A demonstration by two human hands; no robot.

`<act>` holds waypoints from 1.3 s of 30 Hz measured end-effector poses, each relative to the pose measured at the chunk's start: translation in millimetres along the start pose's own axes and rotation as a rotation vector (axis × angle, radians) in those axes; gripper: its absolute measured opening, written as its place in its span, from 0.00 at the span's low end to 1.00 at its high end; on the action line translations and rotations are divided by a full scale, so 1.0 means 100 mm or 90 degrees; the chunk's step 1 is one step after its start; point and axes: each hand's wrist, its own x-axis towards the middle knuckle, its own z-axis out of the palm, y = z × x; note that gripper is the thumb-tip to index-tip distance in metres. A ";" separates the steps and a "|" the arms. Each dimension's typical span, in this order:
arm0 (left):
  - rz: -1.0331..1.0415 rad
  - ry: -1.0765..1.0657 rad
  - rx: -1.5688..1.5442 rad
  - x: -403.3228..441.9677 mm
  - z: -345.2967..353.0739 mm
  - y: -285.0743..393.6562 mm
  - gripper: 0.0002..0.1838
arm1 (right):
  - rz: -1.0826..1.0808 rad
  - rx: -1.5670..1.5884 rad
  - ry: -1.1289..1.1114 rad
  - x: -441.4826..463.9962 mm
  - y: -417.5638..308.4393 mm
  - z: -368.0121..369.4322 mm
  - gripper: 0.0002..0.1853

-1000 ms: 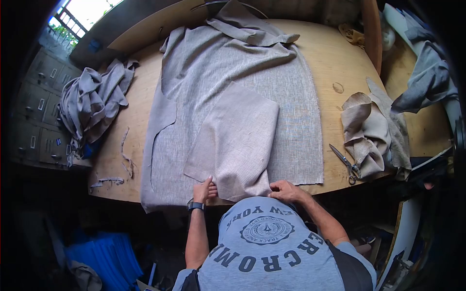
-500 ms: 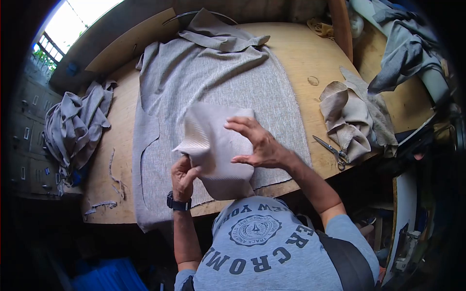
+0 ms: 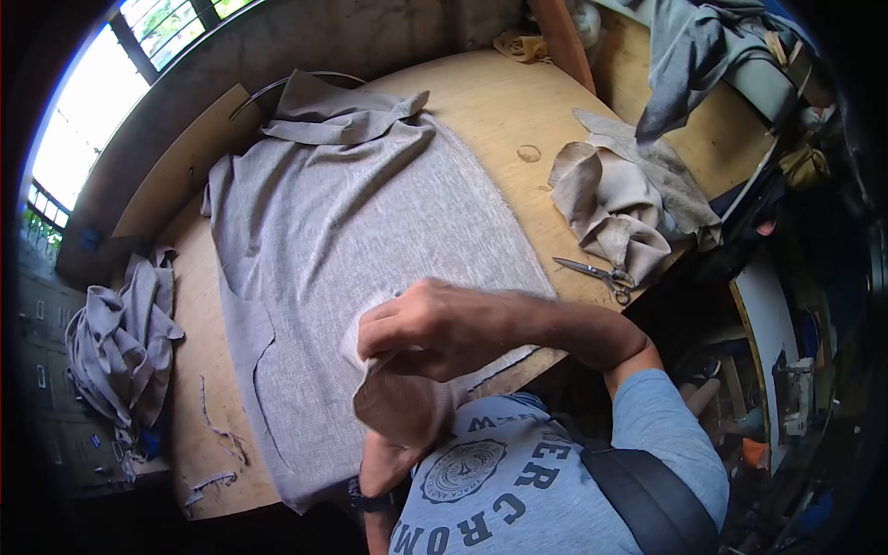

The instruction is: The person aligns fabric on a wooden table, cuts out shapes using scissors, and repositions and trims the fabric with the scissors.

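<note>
My right hand (image 3: 421, 328) is closed on the upper edge of a small beige fabric piece (image 3: 393, 407), which hangs folded in front of my shirt. My left hand (image 3: 393, 458) is behind the lower part of this piece, and its fingers are hidden. Below both hands, a large grey-beige woven cloth (image 3: 370, 240) lies spread over the wooden table, bunched into folds at its far end. A curved cut line runs along its left side.
Scissors (image 3: 597, 275) lie on the table (image 3: 490, 111) at the right, beside crumpled beige cloth (image 3: 610, 199). A heap of grey cloth (image 3: 129, 338) is at the left edge. Thin fabric scraps (image 3: 213, 481) lie at the near left. More grey cloth (image 3: 684, 65) hangs at the far right.
My right hand has gone from open, beside the fabric piece, to closed on its edge. The piece is now folded and nearer my body; my left hand has moved down behind it. The view has turned.
</note>
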 end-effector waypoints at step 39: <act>0.006 0.309 0.444 5.17 -2.82 -1.27 0.20 | 0.786 -0.156 0.440 -1.71 5.50 -2.41 0.18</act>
